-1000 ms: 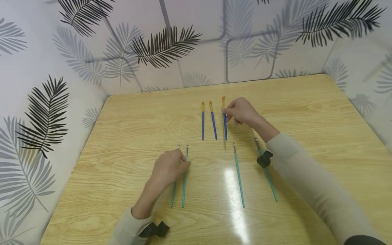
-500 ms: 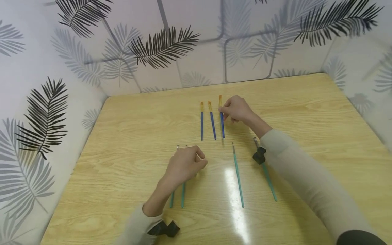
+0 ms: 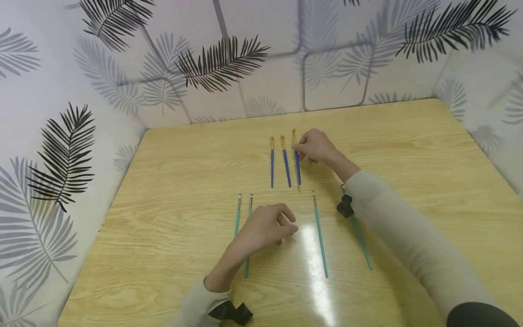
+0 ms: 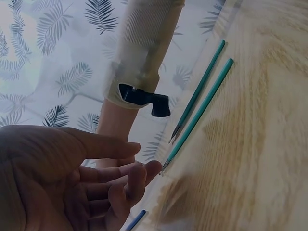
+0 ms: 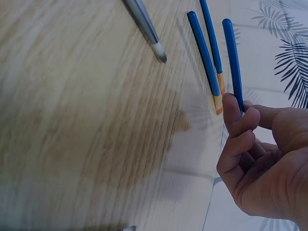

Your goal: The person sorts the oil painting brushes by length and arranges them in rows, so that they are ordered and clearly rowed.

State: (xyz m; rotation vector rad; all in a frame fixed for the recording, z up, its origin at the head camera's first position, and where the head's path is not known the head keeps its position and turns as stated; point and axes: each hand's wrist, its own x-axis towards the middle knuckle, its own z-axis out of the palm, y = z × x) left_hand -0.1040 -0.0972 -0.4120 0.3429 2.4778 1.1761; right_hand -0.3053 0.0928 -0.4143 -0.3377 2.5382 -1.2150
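Note:
At the far middle of the table, my right hand (image 3: 316,146) pinches a blue paintbrush (image 3: 298,170) near its gold ferrule, between thumb and forefinger. In the right wrist view, that held brush (image 5: 232,53) stands apart from two similar ones. Those two blue paintbrushes, one at left (image 3: 272,168) and one in the middle (image 3: 287,168), lie just left of it. My left hand (image 3: 265,227) hovers with loosely bent fingers and holds nothing, partly hiding two teal paintbrushes below it, a left one (image 3: 238,215) and a right one (image 3: 250,204).
Right of my left hand lies a slim teal paintbrush (image 3: 320,236). A thicker teal paintbrush (image 3: 361,240) lies farther right, partly under my right forearm. The wooden table (image 3: 184,168) meets leaf-patterned walls (image 3: 273,86) at the back and left.
My left hand has moved right, from over the two left teal brushes towards the middle of the table. My right hand has shifted slightly left with the blue brush, closer to the other two.

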